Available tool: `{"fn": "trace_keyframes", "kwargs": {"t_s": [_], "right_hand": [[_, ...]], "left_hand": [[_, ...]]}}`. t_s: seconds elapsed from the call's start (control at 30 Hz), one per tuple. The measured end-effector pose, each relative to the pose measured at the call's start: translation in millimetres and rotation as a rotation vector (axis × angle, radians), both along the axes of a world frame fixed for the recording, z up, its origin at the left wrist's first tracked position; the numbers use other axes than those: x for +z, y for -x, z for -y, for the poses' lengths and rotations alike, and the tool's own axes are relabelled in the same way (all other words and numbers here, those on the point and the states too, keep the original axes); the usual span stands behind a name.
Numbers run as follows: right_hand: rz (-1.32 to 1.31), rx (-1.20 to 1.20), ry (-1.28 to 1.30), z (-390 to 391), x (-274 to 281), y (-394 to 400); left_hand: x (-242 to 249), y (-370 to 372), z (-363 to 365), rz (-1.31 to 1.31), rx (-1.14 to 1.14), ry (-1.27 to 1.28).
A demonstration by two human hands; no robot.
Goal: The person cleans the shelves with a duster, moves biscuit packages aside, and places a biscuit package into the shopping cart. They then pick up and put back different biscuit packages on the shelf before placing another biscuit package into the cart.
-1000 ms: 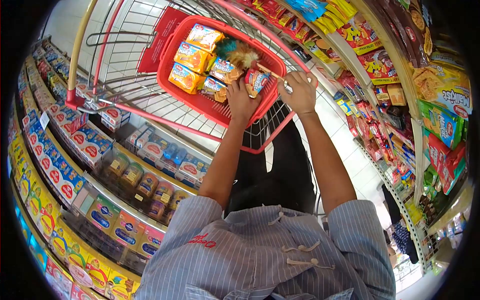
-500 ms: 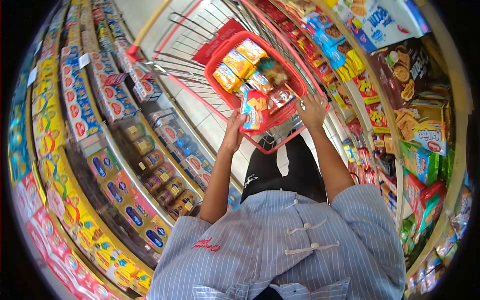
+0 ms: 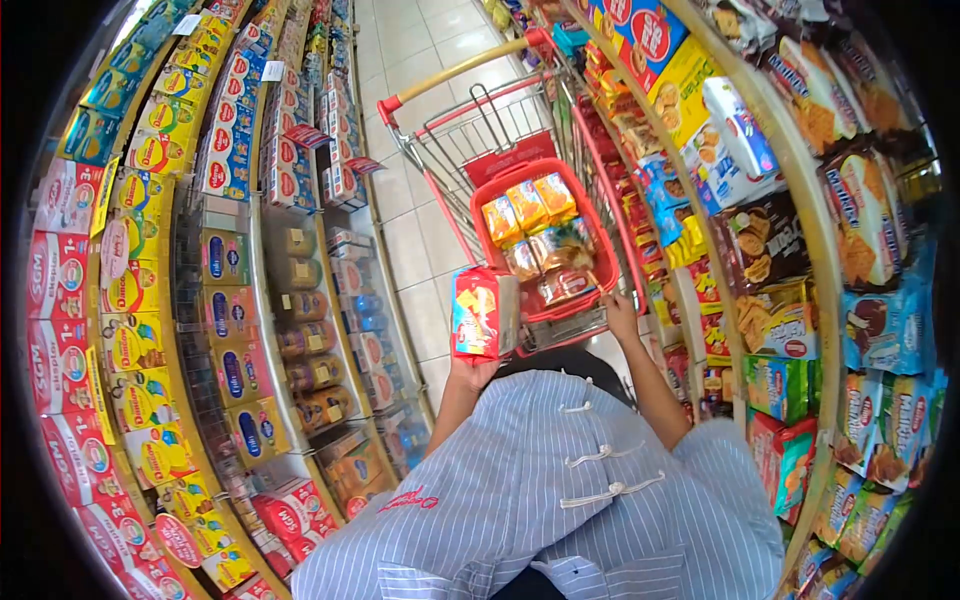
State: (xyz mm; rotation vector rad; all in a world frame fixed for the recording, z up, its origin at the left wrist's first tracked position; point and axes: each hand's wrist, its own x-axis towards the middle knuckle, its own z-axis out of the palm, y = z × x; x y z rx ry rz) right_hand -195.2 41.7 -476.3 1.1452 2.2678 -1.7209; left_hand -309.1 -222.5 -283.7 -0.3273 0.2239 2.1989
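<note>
My left hand (image 3: 474, 374) grips the lower end of a red biscuit pack (image 3: 478, 312), raised upright to the left of the red basket (image 3: 606, 262). On the near rim of the basket, at its right corner, my right hand (image 3: 621, 312) has its fingers closed round the edge. Inside the basket lie several orange and white packs (image 3: 528, 205), with more wrapped packs (image 3: 566, 286) nearer me. The basket sits in a metal shopping cart (image 3: 440, 175) with red trim.
Shelves of boxed milk products (image 3: 142, 400) run along the left. Shelves of biscuit packs (image 3: 780, 325) curve along the right. Pale floor tiles (image 3: 405, 240) show between the left shelves and the cart. A yellow cart handle (image 3: 460, 68) spans the cart's far end.
The red pack has moved left and up, out from over the basket, in my left hand. The view has turned, so the cart and basket appear further right and more upright.
</note>
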Motion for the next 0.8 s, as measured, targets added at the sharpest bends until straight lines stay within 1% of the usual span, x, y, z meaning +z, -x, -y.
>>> {"fn": "trace_keyframes", "kwargs": {"t_s": [0.03, 0.1, 0.13, 0.17, 0.2, 0.27, 0.3, 0.33, 0.37, 0.4, 0.43, 0.5, 0.53, 0.6, 0.63, 0.67, 0.73, 0.77, 0.8], "right_hand": [[0.003, 0.003, -0.02, -5, 9, -12], [-0.296, -0.065, 0.177, -18, 76, -20], [-0.368, -0.061, 0.254, -21, 111, -26], [-0.438, -0.06, 0.338, -23, 146, -32], [-0.435, -0.051, 0.325, -26, 175, -37], [-0.421, 0.14, 0.378, -27, 222, -45], [-0.422, 0.142, 0.372, -27, 237, -44], [-0.379, 0.158, 0.417, -27, 250, -40], [-0.336, 0.171, 0.461, -26, 260, -36], [-0.343, 0.166, 0.453, -22, 268, -30], [-0.35, 0.132, 0.377, -15, 276, -23], [-0.381, 0.066, 0.261, -2, 291, -7], [-0.383, 0.063, 0.257, -2, 289, -3], [-0.439, -0.031, 0.282, 3, 284, 7], [-0.485, -0.036, 0.241, 9, 286, 12], [-0.483, -0.031, 0.244, 9, 284, 14], [-0.468, 0.095, 0.194, 10, 278, 17], [-0.452, 0.133, 0.14, 12, 286, 18], [-0.451, 0.142, 0.143, 12, 289, 18]], "left_hand": [[1, 2, -3, -0.007, 0.0, -0.013], [11, 20, -12, -0.075, -0.039, -0.044], [13, 26, -13, -0.124, -0.074, -0.056], [16, 33, -20, -0.073, 0.007, 0.166], [5, 44, -19, -0.169, 0.002, 0.081], [10, 67, -28, -0.297, -0.115, -0.048], [22, 72, -40, -0.296, -0.051, 0.142], [33, 77, -52, -0.302, -0.051, 0.135], [44, 80, -63, -0.313, -0.035, 0.223], [53, 82, -72, -0.326, -0.021, 0.311], [60, 83, -78, -0.333, -0.029, 0.303], [69, 83, -88, -0.33, -0.044, 0.371], [71, 82, -92, -0.332, -0.047, 0.367], [73, 79, -94, -0.345, -0.03, 0.437], [71, 77, -93, -0.369, -0.028, 0.456], [69, 77, -90, -0.366, -0.022, 0.458], [61, 78, -82, -0.331, -0.014, 0.421], [62, 79, -79, -0.312, -0.026, 0.403], [64, 79, -77, -0.309, -0.017, 0.406]]}}
